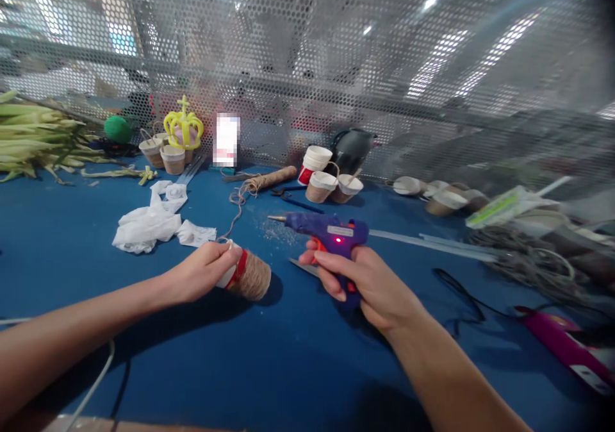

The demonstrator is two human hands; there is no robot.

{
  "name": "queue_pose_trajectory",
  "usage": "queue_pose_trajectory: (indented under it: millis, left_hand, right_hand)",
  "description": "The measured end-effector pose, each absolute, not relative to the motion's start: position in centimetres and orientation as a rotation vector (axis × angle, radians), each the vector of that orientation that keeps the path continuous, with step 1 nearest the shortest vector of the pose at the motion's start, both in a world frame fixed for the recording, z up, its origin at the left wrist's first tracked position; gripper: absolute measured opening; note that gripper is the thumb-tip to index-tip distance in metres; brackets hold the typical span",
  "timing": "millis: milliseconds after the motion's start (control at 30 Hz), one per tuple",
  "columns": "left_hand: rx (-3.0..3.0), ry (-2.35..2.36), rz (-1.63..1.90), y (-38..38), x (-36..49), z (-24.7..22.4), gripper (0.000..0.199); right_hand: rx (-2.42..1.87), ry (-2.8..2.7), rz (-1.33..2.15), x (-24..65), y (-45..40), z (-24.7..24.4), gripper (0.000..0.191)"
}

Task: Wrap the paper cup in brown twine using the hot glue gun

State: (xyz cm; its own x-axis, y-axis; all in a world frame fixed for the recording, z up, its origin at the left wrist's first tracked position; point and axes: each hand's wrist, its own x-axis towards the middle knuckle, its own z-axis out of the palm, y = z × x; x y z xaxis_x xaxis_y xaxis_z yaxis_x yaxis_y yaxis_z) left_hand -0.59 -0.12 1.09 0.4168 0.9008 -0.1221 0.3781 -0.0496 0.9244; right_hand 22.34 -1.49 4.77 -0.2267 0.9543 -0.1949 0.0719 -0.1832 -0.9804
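My left hand [206,268] grips a paper cup [252,277] tipped on its side, its base pointing right. Brown twine is wound round the cup's lower part, and a red and white band shows beside my fingers. From the cup the twine runs back to a twine roll [273,179]. In my right hand [358,278] is a blue glue gun [327,225] with a lit red light, its nozzle pointing left above the table. A clear glue stick [408,236] extends from its rear. Partly hidden behind my right fingers lies a metal blade [303,266].
White crumpled tissue [147,227] lies left on the blue table [202,368]. Behind are twine-wrapped cups [321,187], a yellow crown [183,127] and corn husks [33,137]. At right are grey cord [514,259], a black cable and a magenta power strip [557,339]. Perforated metal stands behind.
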Motion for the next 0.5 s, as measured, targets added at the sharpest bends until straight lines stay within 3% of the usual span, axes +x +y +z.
queue_pose_trajectory:
  millis: [167, 500]
  left_hand:
    - [1.635, 1.185, 0.631, 0.2, -0.6, 0.9, 0.042]
    - [1.431, 1.178, 0.714, 0.3, -0.5, 0.6, 0.033]
  right_hand:
    - [-1.145, -1.221, 1.692, 22.0, -1.6, 4.3, 0.012]
    - [-1.534, -1.859, 1.117, 21.7, -4.3, 4.9, 0.017]
